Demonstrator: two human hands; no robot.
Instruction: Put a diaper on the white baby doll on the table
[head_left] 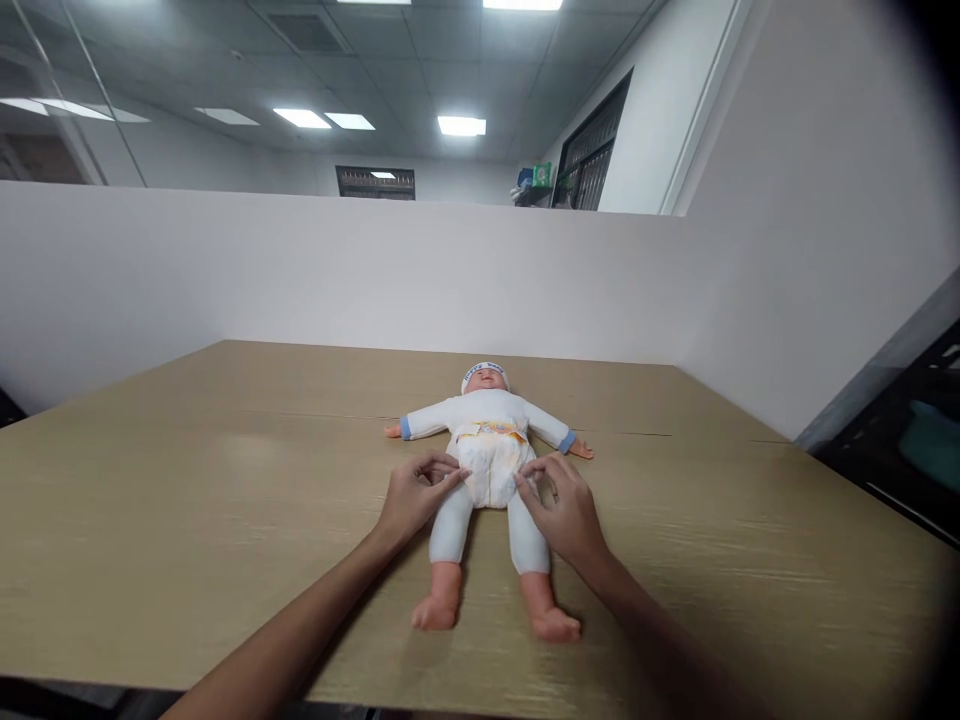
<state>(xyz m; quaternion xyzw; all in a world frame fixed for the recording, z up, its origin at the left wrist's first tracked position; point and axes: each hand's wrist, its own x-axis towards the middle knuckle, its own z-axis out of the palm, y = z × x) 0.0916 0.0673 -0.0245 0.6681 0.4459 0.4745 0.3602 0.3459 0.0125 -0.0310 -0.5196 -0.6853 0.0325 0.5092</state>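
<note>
Now looking down at a baby doll point(486, 470) lying flat on its back in the middle of a big tan table point(187, 480), head pointing away toward the white wall point(300, 270), arms spread wide, bare feet pointing back this way. Wearing a white suit with blue cuffs, a white headband, and a white diaper point(491, 466) (with a yellow band along the top). Touching the doll's one hip with the left hand point(415, 497), fingers bent and pinching at the edge of the diaper. Touching the doll's other hip with the right hand point(564, 505), fingers curled in, tips pressing on the diaper's side there. Not lifting anything, both hands resting close against the doll, one on each side of its middle.
</note>
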